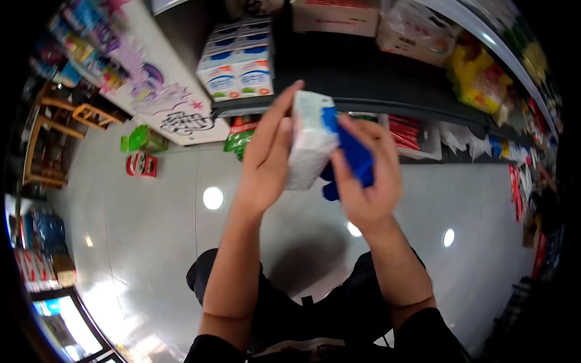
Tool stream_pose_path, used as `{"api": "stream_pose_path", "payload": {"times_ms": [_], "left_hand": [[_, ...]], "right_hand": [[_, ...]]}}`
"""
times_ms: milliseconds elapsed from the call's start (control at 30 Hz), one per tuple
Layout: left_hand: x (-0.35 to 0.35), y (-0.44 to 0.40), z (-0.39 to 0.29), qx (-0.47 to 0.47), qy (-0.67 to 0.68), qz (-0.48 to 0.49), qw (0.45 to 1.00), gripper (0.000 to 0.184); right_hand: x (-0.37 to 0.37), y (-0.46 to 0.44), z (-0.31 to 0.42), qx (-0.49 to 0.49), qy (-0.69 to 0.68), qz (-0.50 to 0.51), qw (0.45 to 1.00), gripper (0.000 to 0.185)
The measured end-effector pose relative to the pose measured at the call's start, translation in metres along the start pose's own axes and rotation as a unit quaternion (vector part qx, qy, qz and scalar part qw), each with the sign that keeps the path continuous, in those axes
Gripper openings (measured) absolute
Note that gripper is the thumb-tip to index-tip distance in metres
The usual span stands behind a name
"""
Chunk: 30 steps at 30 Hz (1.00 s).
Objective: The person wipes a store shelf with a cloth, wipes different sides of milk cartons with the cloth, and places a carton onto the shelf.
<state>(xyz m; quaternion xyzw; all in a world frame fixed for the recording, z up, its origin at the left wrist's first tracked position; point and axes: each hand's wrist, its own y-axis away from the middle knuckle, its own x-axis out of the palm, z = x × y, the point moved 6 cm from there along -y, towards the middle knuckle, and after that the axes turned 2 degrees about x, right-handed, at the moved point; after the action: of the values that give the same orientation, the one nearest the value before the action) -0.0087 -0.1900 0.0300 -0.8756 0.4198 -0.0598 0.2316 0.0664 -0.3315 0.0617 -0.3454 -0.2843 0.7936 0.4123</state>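
Observation:
Between my two hands, in front of the shelf edge, is a white carton (310, 142) with a blue patch near its top. My left hand (266, 151) is closed around the carton's left side, fingers pointing up along it. In my right hand (372, 172) is a blue cloth (356, 154), pressed against the right side of the carton, with part of it hanging below. Similar white and blue cartons (238, 66) stand in rows on the left of the dark shelf (339, 69). The far side of the held carton is hidden.
Cardboard boxes (336, 17) and a yellow bag (478, 75) sit on the shelf. Below it are green packets (238, 142) and a bin (423, 142) with red packets. A red box (141, 164) and a green package (145, 139) lie on the tiled floor (157, 218). Wooden stools (54, 133) stand left.

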Motion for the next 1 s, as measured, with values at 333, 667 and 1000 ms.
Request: {"api": "stream_pose_path", "payload": {"times_ms": [333, 667, 1000], "left_hand": [[0.018, 0.006, -0.012, -0.043, 0.09, 0.021, 0.995, 0.117], [0.003, 0.001, -0.006, 0.069, -0.05, 0.021, 0.996, 0.109], [0.005, 0.002, -0.012, 0.148, -0.205, 0.022, 0.967, 0.085]], "right_hand": [[-0.004, -0.001, 0.008, -0.043, -0.022, 0.01, 0.999, 0.055], [-0.011, -0.012, 0.002, -0.041, 0.002, 0.08, 0.996, 0.042], [0.001, -0.012, 0.022, -0.135, 0.072, 0.079, 0.985, 0.046]]}}
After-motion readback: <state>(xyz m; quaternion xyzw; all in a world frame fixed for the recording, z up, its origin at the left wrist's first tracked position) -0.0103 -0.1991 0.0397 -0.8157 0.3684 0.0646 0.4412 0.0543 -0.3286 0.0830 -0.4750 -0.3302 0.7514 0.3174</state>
